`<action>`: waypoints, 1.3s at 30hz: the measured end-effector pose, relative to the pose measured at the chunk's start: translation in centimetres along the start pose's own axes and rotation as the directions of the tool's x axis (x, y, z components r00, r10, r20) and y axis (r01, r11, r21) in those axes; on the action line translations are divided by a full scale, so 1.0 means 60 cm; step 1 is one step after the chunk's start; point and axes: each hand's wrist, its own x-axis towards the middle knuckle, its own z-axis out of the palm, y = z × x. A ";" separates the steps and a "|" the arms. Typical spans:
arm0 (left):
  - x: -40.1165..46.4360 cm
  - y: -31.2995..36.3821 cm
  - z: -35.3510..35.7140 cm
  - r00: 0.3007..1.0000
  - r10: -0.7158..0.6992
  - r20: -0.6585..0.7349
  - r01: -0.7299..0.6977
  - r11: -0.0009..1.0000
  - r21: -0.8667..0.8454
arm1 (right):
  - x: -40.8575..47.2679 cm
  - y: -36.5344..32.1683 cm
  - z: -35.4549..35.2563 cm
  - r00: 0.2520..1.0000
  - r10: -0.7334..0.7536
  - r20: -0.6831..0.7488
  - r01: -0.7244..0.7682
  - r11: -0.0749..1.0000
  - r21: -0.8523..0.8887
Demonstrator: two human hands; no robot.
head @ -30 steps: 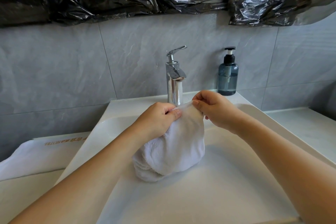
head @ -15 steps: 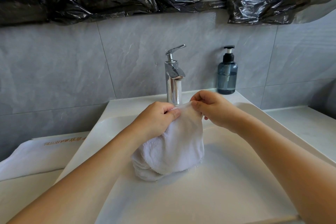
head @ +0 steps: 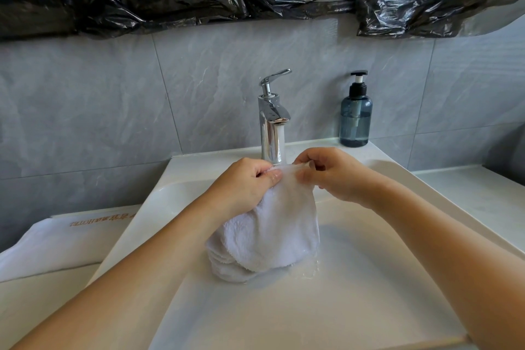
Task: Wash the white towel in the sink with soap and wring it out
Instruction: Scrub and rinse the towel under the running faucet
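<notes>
- The white towel (head: pixel 279 231) hangs at the centre of the frame over the sink (head: pixel 284 307), its lower folds bunched against the wet basin floor.
- The left hand (head: pixel 247 183) pinches the towel's top edge, thumb and fingers curled round the cloth.
- The right hand (head: pixel 331 172) pinches the same edge just beside it, fingers curled on the fabric.
- The chrome faucet (head: pixel 272 122) stands right behind the hands, water running from its spout.
- A blue soap bottle (head: pixel 356 119) stands at centre right on the sink's back ledge.
- A folded white cloth (head: pixel 62 241) with lettering lies at lower left.
</notes>
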 end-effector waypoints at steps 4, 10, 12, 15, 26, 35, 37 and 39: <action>0.000 0.001 -0.003 1.000 0.025 -0.007 -0.025 0.999 -0.023 | 0.000 0.000 0.001 0.997 -0.049 -0.053 0.050 0.999 0.010; -0.001 0.014 -0.005 0.995 0.085 -0.046 -0.088 0.994 -0.071 | 0.001 -0.005 0.002 0.984 -0.086 -0.154 0.099 0.992 0.078; -0.003 0.017 -0.009 0.998 0.058 0.033 -0.057 0.997 -0.050 | -0.001 -0.005 0.004 0.981 -0.095 -0.167 0.106 0.993 0.060; -0.006 0.021 -0.015 0.996 -0.021 0.090 0.013 0.996 0.083 | -0.002 -0.005 0.005 0.978 -0.088 -0.189 0.096 0.995 0.035; -0.004 0.041 0.002 0.961 0.119 -0.249 -0.113 0.993 0.037 | 0.001 -0.018 0.001 0.915 -0.073 -0.396 0.170 0.961 0.216; 0.003 0.035 -0.004 0.916 0.010 -0.401 -0.031 0.998 -0.047 | -0.001 -0.006 0.000 0.996 -0.089 -0.021 0.091 0.947 0.308; 0.003 0.032 -0.003 0.919 0.007 -0.394 -0.040 0.996 -0.076 | -0.003 -0.002 0.008 0.994 -0.109 0.024 0.100 0.965 0.243; 0.003 0.029 -0.002 0.922 0.003 -0.386 -0.046 0.994 -0.103 | -0.001 0.003 0.015 0.994 -0.112 -0.009 0.111 0.968 0.224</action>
